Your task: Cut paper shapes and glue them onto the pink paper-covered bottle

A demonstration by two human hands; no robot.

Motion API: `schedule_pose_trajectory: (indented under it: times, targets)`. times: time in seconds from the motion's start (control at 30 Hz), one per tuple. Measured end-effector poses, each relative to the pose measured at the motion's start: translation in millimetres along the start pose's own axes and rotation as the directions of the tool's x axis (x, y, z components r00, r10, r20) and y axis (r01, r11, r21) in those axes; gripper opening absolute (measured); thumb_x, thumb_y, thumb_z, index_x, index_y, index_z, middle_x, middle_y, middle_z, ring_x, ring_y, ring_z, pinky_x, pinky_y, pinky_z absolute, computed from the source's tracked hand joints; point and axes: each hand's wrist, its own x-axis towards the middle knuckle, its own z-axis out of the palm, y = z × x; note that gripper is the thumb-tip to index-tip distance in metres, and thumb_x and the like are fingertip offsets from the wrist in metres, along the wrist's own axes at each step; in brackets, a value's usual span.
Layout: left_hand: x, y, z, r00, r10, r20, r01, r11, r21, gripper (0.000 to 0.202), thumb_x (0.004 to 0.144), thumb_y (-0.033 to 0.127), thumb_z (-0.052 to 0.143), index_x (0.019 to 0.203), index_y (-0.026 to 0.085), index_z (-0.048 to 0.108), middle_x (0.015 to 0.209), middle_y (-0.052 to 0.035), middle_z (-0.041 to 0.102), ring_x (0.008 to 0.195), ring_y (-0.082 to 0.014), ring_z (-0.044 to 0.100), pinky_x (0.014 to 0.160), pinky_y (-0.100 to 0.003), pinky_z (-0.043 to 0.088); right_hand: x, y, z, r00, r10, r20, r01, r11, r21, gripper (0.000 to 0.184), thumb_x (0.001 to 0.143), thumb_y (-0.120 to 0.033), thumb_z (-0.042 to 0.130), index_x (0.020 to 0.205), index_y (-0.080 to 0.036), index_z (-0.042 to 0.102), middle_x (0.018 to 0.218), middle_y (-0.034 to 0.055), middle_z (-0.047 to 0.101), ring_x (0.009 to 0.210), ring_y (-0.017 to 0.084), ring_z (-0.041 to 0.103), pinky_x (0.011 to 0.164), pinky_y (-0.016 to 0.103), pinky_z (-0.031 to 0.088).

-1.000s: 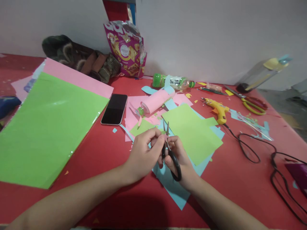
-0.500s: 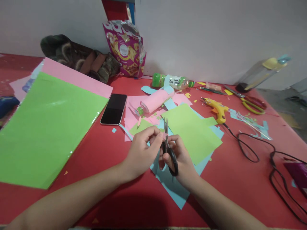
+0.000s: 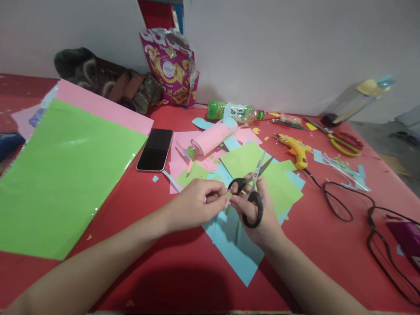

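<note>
My right hand (image 3: 262, 214) is closed on black-handled scissors (image 3: 256, 175), whose blades point up and away, spread apart. The fingers of my left hand (image 3: 205, 199) are pinched together, almost touching the fingertips of my right. Between the two hands shows a small bit of pink paper (image 3: 228, 201), partly covered by fingers. Beneath them lie light green paper (image 3: 278, 186) and blue paper (image 3: 243, 262). Just beyond, a bottle wrapped in pink paper (image 3: 215, 138) rests on its side among pink and green scraps.
Left of my hands are a phone (image 3: 155, 150) and a packet of green and pink sheets (image 3: 72, 175). A yellow glue gun (image 3: 297, 151), its black cord (image 3: 341, 205) and larger scissors (image 3: 344, 142) lie to the right. Behind stand a snack bag (image 3: 170, 68) and a green-capped bottle (image 3: 236, 112).
The scissors have swung to the right, away from the pink paper, and their blades have spread. My fingertips have come together around the small pink bit.
</note>
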Motion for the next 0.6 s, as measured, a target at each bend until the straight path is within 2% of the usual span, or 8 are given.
schedule_pose_trajectory:
  times: [0.17,0.3,0.47,0.6]
  targets:
    - [-0.1,-2.2,-7.4,0.991,0.068,0.116,-0.087,0.982,0.166,0.019,0.072,0.017,0.040,0.052,0.015,0.040,0.049,0.0047,0.032,0.048,-0.0068,0.030,0.046,-0.018,0.025,-1.4,1.3,-2.0,0.995,0.043,0.087,-0.039,0.998,-0.045,0.040,0.057,-0.009,0.066,0.082,-0.025,0.038,0.069,-0.0071,0.050,0.059,0.006,0.048,0.055,0.019,0.039]
    - [0.9,-2.3,-13.2,0.986,0.075,0.149,-0.106,0.972,0.210,0.019,0.073,0.019,0.040,0.055,0.014,0.047,0.051,0.0037,0.041,0.049,-0.0071,0.036,0.049,-0.018,0.029,-2.5,2.9,-3.0,0.991,0.065,0.114,-0.056,0.995,-0.081,0.042,0.057,-0.011,0.067,0.084,-0.025,0.038,0.070,-0.0071,0.049,0.058,0.006,0.047,0.055,0.019,0.038]
    - [3.8,-1.9,-16.6,0.999,0.001,0.047,-0.008,0.987,0.161,0.020,0.077,0.022,0.038,0.062,0.014,0.050,0.060,0.0023,0.051,0.059,-0.0085,0.046,0.057,-0.018,0.035,-0.2,2.0,-1.3,1.000,0.023,0.018,-0.021,0.996,-0.084,0.038,0.057,-0.011,0.066,0.081,-0.024,0.039,0.069,-0.0074,0.049,0.057,0.006,0.047,0.054,0.019,0.038]
    - [4.9,-2.2,-13.9,0.997,-0.025,0.077,0.015,0.992,0.125,0.027,0.080,0.029,0.036,0.068,0.014,0.055,0.062,0.0017,0.053,0.060,-0.0092,0.047,0.056,-0.018,0.035,0.8,1.7,-1.9,0.996,-0.045,-0.082,0.037,0.994,-0.104,0.039,0.057,-0.011,0.066,0.082,-0.026,0.039,0.068,-0.0079,0.050,0.051,0.005,0.044,0.049,0.018,0.036]
